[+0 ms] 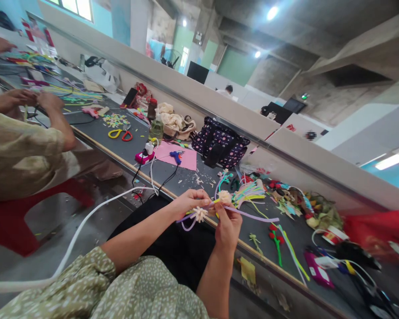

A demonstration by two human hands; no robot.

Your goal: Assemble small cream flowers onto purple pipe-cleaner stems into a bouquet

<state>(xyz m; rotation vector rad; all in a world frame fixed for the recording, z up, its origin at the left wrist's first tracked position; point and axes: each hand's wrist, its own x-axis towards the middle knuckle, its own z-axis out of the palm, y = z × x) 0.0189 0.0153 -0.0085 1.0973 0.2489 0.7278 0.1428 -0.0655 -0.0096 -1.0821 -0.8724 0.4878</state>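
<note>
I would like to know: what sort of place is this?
Probably a handicraft workshop. A long dark workbench carries a bundle of coloured stems and a blue glue gun on a pink sheet, under a bare concrete ceiling.

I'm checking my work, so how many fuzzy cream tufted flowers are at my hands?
2. One fuzzy cream tufted flower shows just below the left hand; the other shows just above the right hand. More could be hidden behind the hands.

The head camera looks down and forward, slanted, across the workbench (129,153) (fairly near, seemingly).
</note>
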